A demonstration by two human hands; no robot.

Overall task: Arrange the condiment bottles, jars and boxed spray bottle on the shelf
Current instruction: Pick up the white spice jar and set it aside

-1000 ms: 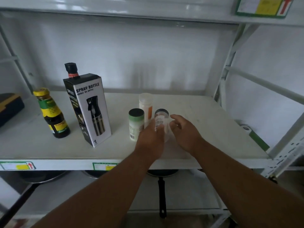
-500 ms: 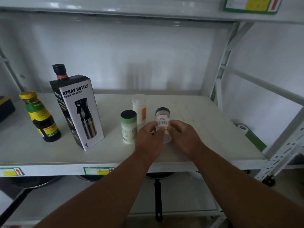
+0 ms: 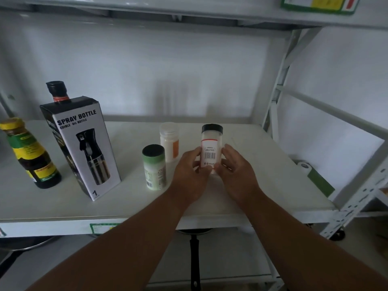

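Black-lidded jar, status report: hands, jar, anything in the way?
Left hand and right hand both grip the black-lidded jar, upright, barcode facing camera. Green jar and clear-lidded jar stand close on its left.

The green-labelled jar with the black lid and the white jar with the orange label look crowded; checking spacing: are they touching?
Cannot tell. In the head view the green-labelled jar overlaps the white jar behind it, hiding any gap.
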